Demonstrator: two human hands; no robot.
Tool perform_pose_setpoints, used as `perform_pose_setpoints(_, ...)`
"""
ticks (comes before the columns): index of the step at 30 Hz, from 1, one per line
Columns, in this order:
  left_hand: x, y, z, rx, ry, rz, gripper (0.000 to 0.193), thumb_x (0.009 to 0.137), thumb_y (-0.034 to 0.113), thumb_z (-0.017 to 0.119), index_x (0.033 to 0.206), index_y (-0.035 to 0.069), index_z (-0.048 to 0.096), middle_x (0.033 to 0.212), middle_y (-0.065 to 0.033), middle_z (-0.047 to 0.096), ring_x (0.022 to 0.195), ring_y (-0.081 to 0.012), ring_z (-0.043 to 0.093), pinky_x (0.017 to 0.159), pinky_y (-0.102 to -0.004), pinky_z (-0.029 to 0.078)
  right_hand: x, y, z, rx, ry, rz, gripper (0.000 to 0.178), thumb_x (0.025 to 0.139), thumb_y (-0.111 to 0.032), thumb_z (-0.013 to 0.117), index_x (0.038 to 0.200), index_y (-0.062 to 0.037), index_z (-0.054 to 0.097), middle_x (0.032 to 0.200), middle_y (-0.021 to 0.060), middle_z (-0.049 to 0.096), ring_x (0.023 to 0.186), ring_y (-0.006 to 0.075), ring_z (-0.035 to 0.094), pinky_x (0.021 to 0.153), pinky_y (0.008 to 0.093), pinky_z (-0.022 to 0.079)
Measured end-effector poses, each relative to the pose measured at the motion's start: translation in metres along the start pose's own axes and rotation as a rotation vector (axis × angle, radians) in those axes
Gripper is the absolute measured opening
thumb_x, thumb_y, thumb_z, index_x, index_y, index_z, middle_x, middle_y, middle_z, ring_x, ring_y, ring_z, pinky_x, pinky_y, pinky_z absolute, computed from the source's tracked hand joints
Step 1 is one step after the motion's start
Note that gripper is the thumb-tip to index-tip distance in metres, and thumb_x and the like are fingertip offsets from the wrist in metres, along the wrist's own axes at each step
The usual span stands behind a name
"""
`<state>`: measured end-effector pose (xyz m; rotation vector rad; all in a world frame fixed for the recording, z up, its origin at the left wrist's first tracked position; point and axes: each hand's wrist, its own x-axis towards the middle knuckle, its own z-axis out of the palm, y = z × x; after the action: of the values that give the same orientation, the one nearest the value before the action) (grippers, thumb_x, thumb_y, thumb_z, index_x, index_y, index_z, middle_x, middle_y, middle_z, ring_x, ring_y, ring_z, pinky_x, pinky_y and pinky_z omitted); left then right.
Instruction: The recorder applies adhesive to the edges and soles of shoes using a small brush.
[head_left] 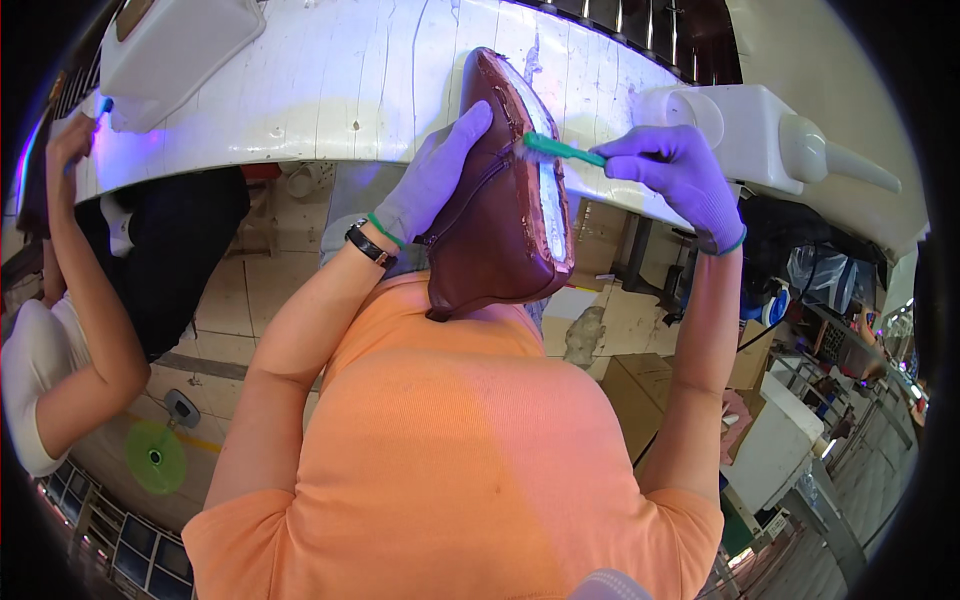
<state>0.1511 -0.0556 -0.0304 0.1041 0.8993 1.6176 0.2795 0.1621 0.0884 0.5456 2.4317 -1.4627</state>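
Observation:
A dark brown leather boot upper (468, 235), with a zipper on its side, is tilted over the near edge of the white table. Its open underside faces right, showing a pale strip inside a rough reddish-brown rim. My gloved left hand (440, 180) is closed on the boot from the left, thumb on the leather near the upper end. My gloved right hand (675, 180) pinches the green handle of a small brush (570, 151). The brush's bristles touch or nearly touch the boot's rim.
The white table (330, 110) curves across the top. A white container with a spout (750, 135) stands at right, another white container (180, 60) at far left. Beside me on the left a co-worker's arm (90, 250) reaches to the table. Cardboard boxes (640, 395) and a green fan (156, 456) are below.

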Motion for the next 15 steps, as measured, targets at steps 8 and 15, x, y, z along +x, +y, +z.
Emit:
perform_pose_setpoints(8,0.003,0.0,-0.002,0.074,-0.066,-0.035,0.063,0.103,0.05,0.035,0.147,0.005,0.033,0.14,-0.0151,0.049,0.124,-0.0227,0.054,0.106,-0.0384,0.044,-0.02,-0.005,-0.011,0.099,-0.288,0.011,0.027,0.074,-0.012,0.082,0.098,0.0002,0.075,0.078,0.006,0.07,0.071,0.0115,0.06,0.066,0.0271,0.047)
perform_pose_setpoints(15,0.004,0.009,0.001,-0.006,-0.059,-0.113,0.062,0.101,0.049,0.042,0.145,0.006,0.038,0.136,-0.0131,0.052,0.12,-0.0183,0.055,0.106,-0.0337,0.043,-0.012,-0.017,-0.019,0.151,-0.409,-0.129,0.021,0.077,-0.007,0.08,0.096,0.0014,0.075,0.082,0.0071,0.071,0.077,0.0106,0.066,0.069,0.026,0.051)
